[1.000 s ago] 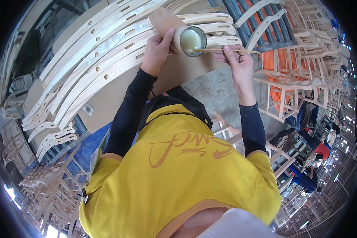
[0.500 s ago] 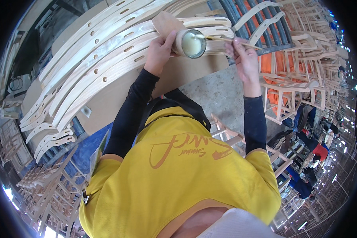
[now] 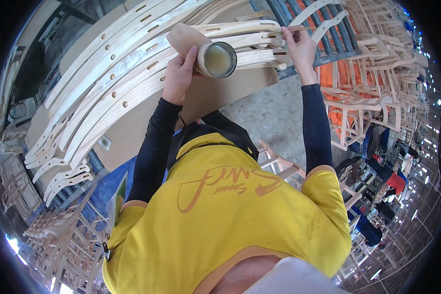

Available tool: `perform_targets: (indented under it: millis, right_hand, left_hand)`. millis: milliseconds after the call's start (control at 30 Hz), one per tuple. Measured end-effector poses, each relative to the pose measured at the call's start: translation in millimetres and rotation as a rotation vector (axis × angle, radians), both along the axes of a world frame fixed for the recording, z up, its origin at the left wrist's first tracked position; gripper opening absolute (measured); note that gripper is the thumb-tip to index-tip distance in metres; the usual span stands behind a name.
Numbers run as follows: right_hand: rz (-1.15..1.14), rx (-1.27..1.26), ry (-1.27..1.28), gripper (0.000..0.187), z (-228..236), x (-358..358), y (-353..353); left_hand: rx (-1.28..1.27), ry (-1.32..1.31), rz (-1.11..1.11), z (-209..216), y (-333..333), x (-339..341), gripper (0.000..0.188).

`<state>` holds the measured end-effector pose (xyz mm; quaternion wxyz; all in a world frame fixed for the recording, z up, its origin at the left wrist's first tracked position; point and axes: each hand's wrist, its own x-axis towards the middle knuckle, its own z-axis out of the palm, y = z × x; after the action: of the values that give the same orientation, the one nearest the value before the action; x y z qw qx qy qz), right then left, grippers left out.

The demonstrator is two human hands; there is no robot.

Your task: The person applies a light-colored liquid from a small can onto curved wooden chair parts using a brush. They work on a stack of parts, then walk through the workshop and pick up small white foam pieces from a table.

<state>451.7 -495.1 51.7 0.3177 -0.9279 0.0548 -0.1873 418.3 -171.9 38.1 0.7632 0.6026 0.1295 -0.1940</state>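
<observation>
My left hand (image 3: 179, 76) is closed around a round jar (image 3: 233, 60) of pale, milky liquid, tilted so its mouth shows. A brown, stiff-looking sheet (image 3: 183, 38) sticks out beside the jar above my thumb. My right hand (image 3: 300, 51) pinches the thin wooden handle of a brush (image 3: 300, 29) at the right end of the curved wooden parts (image 3: 144, 61). The brush's tip is too small to make out there. These pale parts lie side by side under and beyond both hands, with slots and round holes along their edges.
Brown cardboard (image 3: 250, 85) lies beneath the parts. Blue-grey metal rails (image 3: 334, 39) stand at the far right, with more curved parts across them. Stacked wooden chair frames (image 3: 377, 93) and orange sheeting (image 3: 342, 78) fill the right side. Other people (image 3: 394, 183) are farther off at right.
The brush has left the jar's mouth and moved up and right to the parts' ends with my right hand. My left hand and the jar have shifted left and slightly down.
</observation>
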Motion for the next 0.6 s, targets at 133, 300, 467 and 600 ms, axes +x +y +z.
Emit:
perform_targets:
  millis: [133, 300, 467, 600]
  right_hand:
    - [0.018, -0.016, -0.016, 0.022, -3, 4, 4]
    - [0.051, -0.053, 0.007, 0.024, -7, 7, 4]
    - [-0.015, -0.159, -0.006, 0.022, -12, 14, -15]
    - [0.09, -0.097, 0.008, 0.021, -11, 9, -4]
  left_hand:
    - [0.009, -0.008, 0.011, -4, 3, 1, 0.042]
    - [0.005, -0.011, 0.026, -5, 5, 2, 0.042]
    - [-0.004, -0.014, 0.032, -5, 7, 3, 0.041]
    - [-0.012, 0.006, 0.043, -4, 7, 4, 0.041]
